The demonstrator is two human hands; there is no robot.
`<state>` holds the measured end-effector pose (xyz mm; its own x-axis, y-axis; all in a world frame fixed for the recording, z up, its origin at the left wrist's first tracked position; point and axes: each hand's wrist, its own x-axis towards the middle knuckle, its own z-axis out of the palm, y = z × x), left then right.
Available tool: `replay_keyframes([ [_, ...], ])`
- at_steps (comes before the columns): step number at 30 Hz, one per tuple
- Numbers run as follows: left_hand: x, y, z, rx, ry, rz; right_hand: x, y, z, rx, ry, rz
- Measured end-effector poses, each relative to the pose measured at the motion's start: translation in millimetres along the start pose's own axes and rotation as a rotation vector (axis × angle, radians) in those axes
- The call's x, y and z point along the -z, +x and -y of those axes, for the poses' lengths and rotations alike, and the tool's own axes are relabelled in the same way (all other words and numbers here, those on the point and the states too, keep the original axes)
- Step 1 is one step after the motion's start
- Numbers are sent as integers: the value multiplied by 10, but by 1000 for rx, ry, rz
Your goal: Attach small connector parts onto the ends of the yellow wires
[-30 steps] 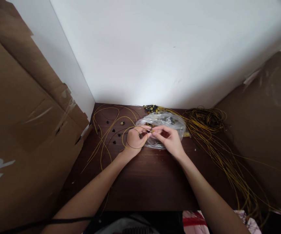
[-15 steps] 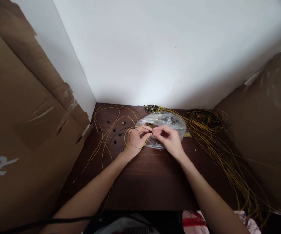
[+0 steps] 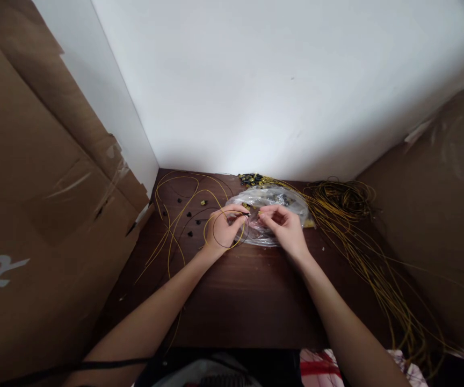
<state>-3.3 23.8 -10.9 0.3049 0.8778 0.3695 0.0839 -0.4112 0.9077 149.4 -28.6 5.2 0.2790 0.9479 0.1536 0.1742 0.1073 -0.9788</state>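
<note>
Over the clear plastic bag (image 3: 296, 201), my left hand (image 3: 222, 230) pinches a small black connector (image 3: 246, 214) between thumb and fingertips. Thin yellow and black wires (image 3: 205, 226) curl in loops around that hand. A short gap away, my right hand (image 3: 285, 230) is closed on a small yellow part (image 3: 260, 213), mostly covered by the fingertips. Inside the bag, several yellow and black pieces show through the film.
Several black pieces (image 3: 190, 234) and a yellow one (image 3: 203, 202) lie on the dark table (image 3: 240, 306) at left. Finished-looking connector ends (image 3: 251, 179) sit behind the bag. Long yellow wires (image 3: 348, 242) run down the right side. Cardboard (image 3: 55, 226) stands at both sides.
My hands have moved apart: the right one shifted slightly right with the yellow part, while the left keeps the black connector nearly in place.
</note>
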Motion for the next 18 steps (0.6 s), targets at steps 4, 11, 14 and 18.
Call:
replay_keyframes([
  [4,10,18,-51,12,-3,-23,3,3,15,-37,73,27],
  [11,5,11,-75,27,-62,7,-39,-16,64,-7,43,24],
  [14,-1,1,-63,30,-41,8,-44,-22,67,8,-4,27],
  [18,-10,-17,-41,19,-4,13,-58,-42,70,31,5,76],
])
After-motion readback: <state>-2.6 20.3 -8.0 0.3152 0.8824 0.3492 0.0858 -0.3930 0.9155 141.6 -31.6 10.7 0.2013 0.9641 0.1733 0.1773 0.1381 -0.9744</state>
